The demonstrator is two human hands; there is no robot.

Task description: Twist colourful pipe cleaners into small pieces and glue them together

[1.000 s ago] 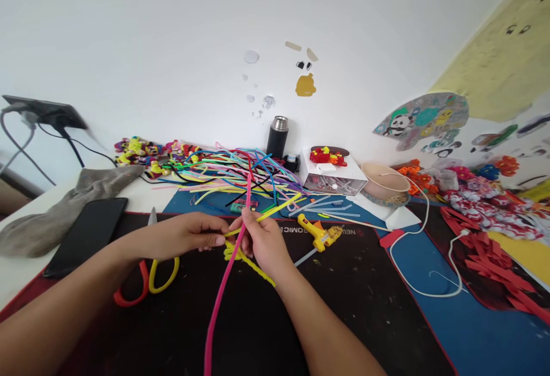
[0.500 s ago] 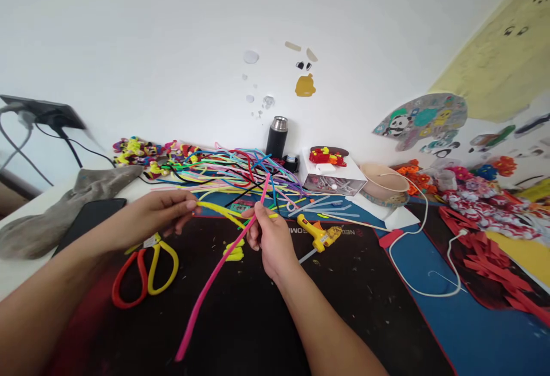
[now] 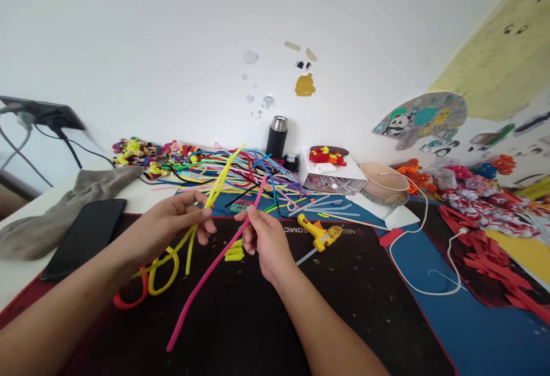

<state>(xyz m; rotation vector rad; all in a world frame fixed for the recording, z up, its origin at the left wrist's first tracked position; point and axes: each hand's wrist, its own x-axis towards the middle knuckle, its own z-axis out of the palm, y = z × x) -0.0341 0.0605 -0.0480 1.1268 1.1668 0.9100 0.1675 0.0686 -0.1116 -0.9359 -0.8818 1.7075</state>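
Note:
My left hand (image 3: 187,218) pinches several yellow pipe cleaners (image 3: 222,176), which stick up past the fingers and trail down to the lower left. A pink pipe cleaner (image 3: 210,275) is gripped in my right hand (image 3: 266,238); it slants from above the fingers down to the lower left. The two hands are apart, over the black mat. Under the left wrist lie scissors (image 3: 164,273) with one red and one yellow handle, partly covered. Short bent yellow-green pieces (image 3: 234,251) rest on the mat between the hands.
Behind the hands lies a pile of coloured pipe cleaners (image 3: 206,172). A yellow glue gun (image 3: 318,232) is right of my right hand. Further off stand a black thermos (image 3: 277,138), a white box (image 3: 309,176) and a beige bowl (image 3: 382,181). A phone (image 3: 86,241) lies left.
My left hand has moved right and slightly down, and the yellow pipe cleaners now stand upright in it, away from my right hand. The pink one has shifted slightly left.

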